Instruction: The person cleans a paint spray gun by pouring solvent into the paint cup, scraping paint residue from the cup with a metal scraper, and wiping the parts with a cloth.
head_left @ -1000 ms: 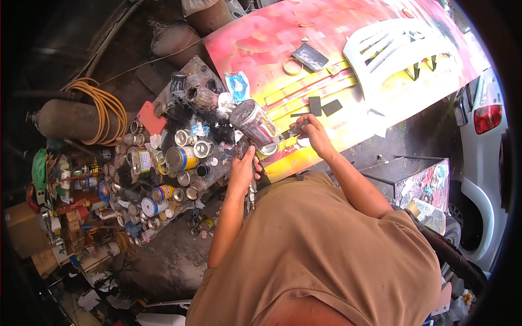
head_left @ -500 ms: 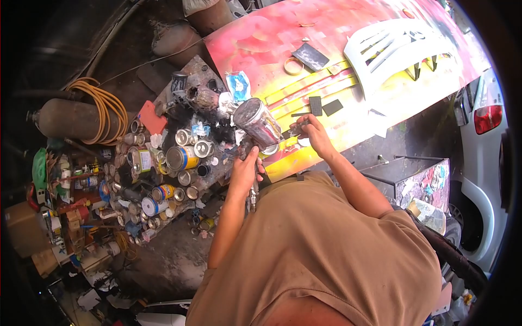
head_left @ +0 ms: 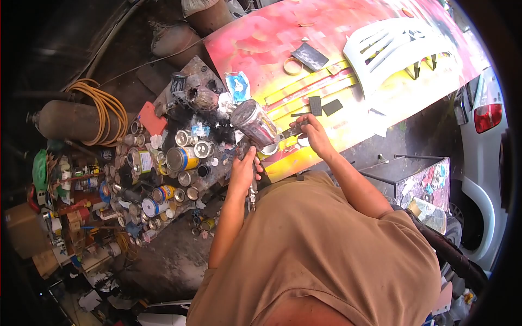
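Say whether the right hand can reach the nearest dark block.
Probably yes: the right hand is just short of the dark block with nothing visible between, though it seems to hold a small object.

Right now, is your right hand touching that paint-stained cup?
Apart. The head view shows a strip of yellow surface between the right hand and the paint-stained cup.

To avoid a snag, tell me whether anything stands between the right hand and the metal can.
Only the dark piece in the right hand visibly lies between the hand and the metal can; whether it touches the can is unclear.
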{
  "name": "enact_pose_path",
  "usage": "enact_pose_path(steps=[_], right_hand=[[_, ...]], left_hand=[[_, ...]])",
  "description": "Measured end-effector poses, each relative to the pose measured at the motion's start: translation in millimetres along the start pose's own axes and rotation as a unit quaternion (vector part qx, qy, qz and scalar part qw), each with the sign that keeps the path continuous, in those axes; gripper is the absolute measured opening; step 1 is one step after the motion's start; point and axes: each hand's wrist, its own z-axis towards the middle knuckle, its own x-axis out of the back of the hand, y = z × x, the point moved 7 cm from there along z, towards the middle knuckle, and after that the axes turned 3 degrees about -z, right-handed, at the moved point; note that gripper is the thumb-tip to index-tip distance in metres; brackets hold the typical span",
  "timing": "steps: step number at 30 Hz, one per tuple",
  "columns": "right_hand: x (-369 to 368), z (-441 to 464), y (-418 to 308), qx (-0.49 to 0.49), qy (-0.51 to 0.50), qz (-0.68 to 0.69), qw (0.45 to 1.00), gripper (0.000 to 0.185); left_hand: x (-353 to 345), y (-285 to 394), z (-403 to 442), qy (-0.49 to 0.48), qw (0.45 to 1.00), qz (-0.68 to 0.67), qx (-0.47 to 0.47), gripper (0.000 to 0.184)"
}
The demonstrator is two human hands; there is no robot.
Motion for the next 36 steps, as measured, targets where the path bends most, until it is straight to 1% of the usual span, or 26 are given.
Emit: enact_pose_path(steps=[4,7,13,16,19,22,31,36], right_hand=[[-3,-1,-2,0.009,-0.003,-0.013,1.0,0.025],[-9,-5,-9,0.035,-0.006,-0.067,0.997,0.024],[-15,-5,-6,0.039,-0.027,-0.115,0.992,0.022],[-16,-11,-10,0.011,-0.041,-0.166,0.985,0.022],[-14,-12,-2,0.026,-0.045,-0.236,0.97,0.024],[-13,-10,2,0.045,-0.042,-0.246,0.967,0.028],[-15,-12,-2,0.032,-0.075,-0.263,0.961,0.032],[-15,-14,-6,0.03,-0.079,-0.259,0.962,0.027]], left_hand=[[2,0,-1,0.002,1.0,-0.001,0.001,0.025],[2,1,-2,0.001,1.0,0.0,-0.001,0.025],[2,0,-3,0.0,1.0,0.009,-0.004,0.027],[3,-1,-3,-0.001,1.0,0.011,-0.004,0.028],[3,-1,-3,0.003,1.0,0.009,-0.001,0.028],[3,-2,-3,0.003,1.0,0.009,0.001,0.028],[1,3,-7,-0.004,1.0,0.017,-0.003,0.028],[0,2,-6,-0.008,1.0,0.018,-0.005,0.029]])
